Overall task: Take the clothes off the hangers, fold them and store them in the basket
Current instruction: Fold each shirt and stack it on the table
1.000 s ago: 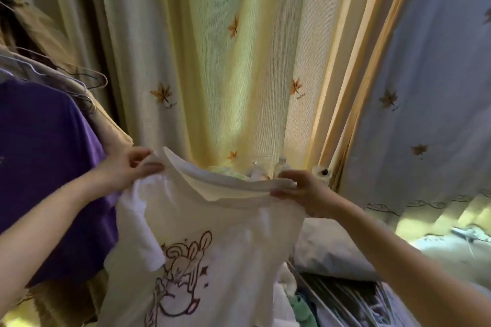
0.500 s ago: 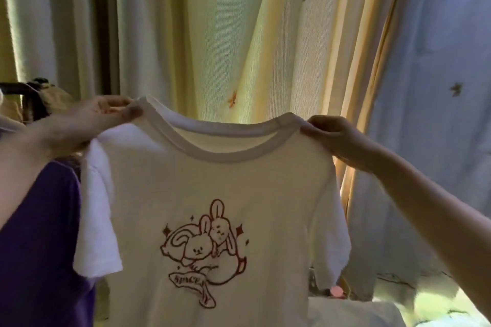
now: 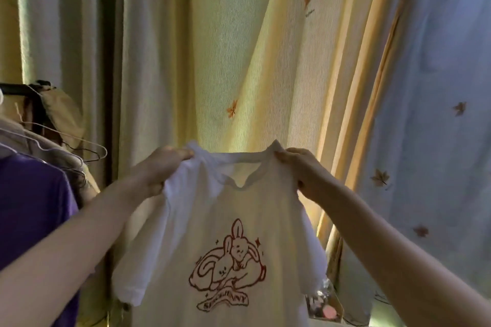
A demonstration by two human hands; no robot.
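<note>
Left hand and right hand each pinch a shoulder of the white tee, held up free before the curtain. Hangers and purple shirt crowd the left.

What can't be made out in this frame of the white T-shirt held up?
Head view:
- Basket: not in frame.
- white T-shirt hem: cut off by the bottom edge.
- banner lettering under the rabbit print: too blurred to read.
- purple shirt: cut by the left edge, partly behind the left forearm.
</note>
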